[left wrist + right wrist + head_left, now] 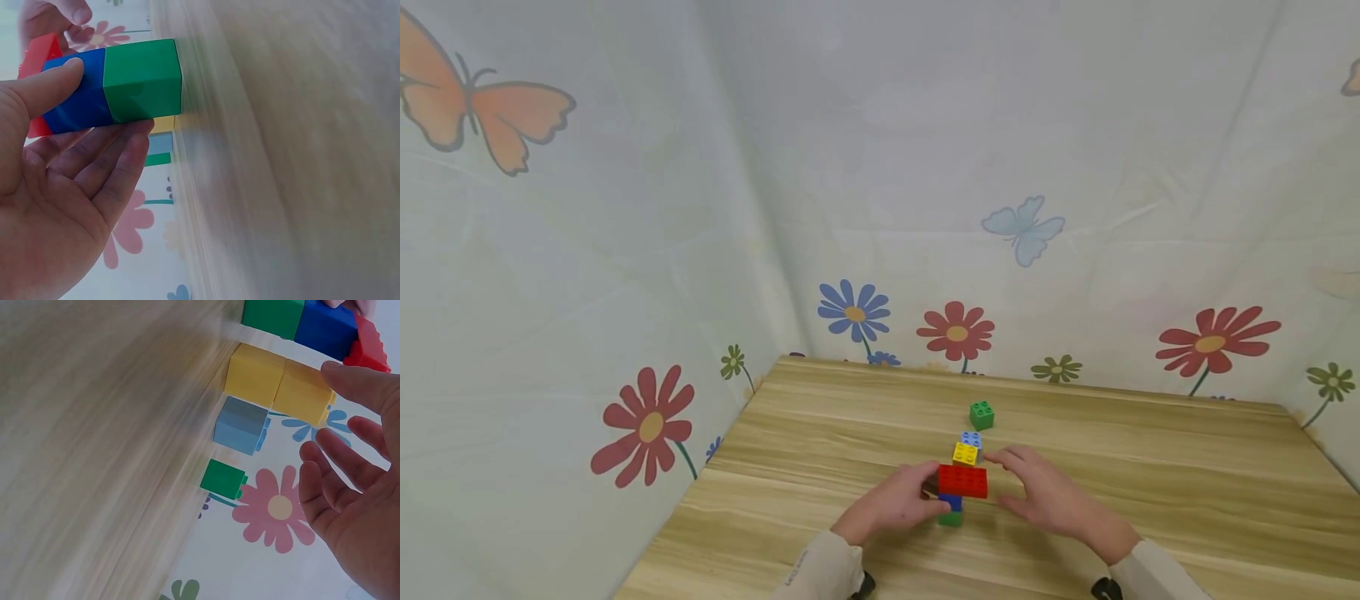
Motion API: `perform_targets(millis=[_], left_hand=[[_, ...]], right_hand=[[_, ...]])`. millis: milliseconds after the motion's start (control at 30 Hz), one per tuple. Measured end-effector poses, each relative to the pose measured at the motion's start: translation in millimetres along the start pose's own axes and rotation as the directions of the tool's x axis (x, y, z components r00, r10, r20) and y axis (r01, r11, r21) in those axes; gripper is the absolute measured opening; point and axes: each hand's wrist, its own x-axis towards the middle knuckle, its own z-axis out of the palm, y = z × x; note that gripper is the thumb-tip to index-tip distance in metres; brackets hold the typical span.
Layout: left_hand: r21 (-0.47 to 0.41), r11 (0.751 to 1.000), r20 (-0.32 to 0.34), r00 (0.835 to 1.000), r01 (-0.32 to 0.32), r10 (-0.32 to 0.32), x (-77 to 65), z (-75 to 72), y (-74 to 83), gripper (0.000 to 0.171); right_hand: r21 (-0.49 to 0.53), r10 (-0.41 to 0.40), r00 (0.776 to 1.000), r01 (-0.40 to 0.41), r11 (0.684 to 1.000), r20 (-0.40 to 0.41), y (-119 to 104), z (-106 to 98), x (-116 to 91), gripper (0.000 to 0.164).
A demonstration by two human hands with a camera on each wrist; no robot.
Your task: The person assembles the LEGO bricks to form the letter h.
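Observation:
My left hand (pixel 895 500) pinches a stack of toy building bricks, its thumb lying on the blue brick (pixel 87 103) in the left wrist view. Below the blue one is a green brick (pixel 142 81), and a longer red brick (pixel 962 482) sits across the top, jutting out to the right. Just right of this stack, my right hand (pixel 1047 496) hovers with relaxed, spread fingers and nothing in its grip. In the right wrist view, its thumb overlaps a stack of two yellow bricks (pixel 253 375), which stands behind the red brick in the head view.
A light blue brick (pixel 239 425) stands behind the yellow stack, and a separate green brick (pixel 981 415) lies farther back. The wooden table (pixel 820 417) meets a white curtain (pixel 887 167) printed with flowers and butterflies at its back and left.

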Motion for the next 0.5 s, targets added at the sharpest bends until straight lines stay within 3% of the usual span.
perform_targets(millis=[500], left_hand=[[-0.025,1.0,-0.009,1.0,0.009,-0.01,-4.7,-6.0,-4.0,0.029]], right_hand=[[0.064,0.047,0.999,-0.046,0.997,-0.014,11,9,12,0.058]])
